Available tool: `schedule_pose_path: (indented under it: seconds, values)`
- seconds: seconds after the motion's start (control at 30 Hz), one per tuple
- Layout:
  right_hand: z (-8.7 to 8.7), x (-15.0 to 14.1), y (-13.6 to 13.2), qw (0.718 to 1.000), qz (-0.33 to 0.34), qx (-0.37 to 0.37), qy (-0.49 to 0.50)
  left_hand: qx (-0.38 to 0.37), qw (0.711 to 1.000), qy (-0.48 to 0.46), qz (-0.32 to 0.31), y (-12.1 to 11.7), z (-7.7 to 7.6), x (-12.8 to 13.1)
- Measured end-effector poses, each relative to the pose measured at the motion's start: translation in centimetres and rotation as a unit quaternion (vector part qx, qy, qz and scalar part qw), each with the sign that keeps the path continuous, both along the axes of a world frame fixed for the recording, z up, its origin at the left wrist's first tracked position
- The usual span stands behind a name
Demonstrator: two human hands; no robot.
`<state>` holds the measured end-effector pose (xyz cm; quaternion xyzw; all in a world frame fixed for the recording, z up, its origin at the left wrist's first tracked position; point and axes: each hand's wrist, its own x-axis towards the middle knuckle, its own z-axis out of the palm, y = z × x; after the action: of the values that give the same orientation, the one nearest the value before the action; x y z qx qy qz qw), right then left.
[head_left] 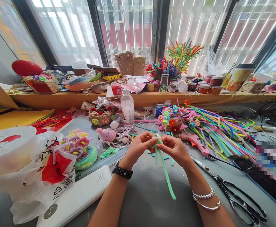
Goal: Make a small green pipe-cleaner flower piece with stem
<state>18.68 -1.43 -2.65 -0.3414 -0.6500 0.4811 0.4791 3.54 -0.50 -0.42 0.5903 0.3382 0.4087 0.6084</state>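
Both hands meet over the middle of the grey table. My left hand [144,145] pinches the light green pipe cleaner [165,171] from the left, and my right hand [173,147] pinches it from the right. Between my fingertips the green fuzzy stem is bunched into a small shape; its exact form is partly hidden. One long end hangs down toward me, with a shorter end beside it. Short green and blue snippets [166,158] lie on the table behind. A pile of twisted green pieces [109,152] rests left of my left hand.
Black-handled scissors [232,192] lie at the right, near a pink glue gun [197,143] and a heap of coloured pipe cleaners [227,138]. At left are a white power bank [81,195] and a plastic bag [45,176]. A water bottle [127,110] stands behind.
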Motion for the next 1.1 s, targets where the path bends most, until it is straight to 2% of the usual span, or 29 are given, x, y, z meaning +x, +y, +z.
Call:
schedule_pose_path:
  seconds: [0.13, 0.4, 0.57, 0.83, 1.1]
  values:
    - [0.0, -0.1, 0.0, 1.0, -0.004, 0.02, 0.023, -0.032, 0.999, -0.038, 0.0, -0.1, 0.0, 0.1]
    - [-0.2, -0.9, -0.6, 0.978, -0.121, 0.168, 0.001, -0.085, 0.987, -0.134, -0.031, -0.2, -0.4, 0.5]
    - [0.0, -1.3, -1.0, 0.957, -0.171, 0.233, -0.017, -0.108, 0.981, -0.145, -0.066, -0.4, -0.4, 0.6]
    - [0.2, -1.3, -1.2, 0.946, -0.189, 0.261, -0.037, -0.164, 0.968, -0.169, -0.092, -0.3, -0.7, 0.6]
    - [-0.1, -1.2, -1.0, 0.94, -0.21, 0.261, -0.054, -0.171, 0.97, -0.142, -0.093, -0.2, -0.6, 0.5]
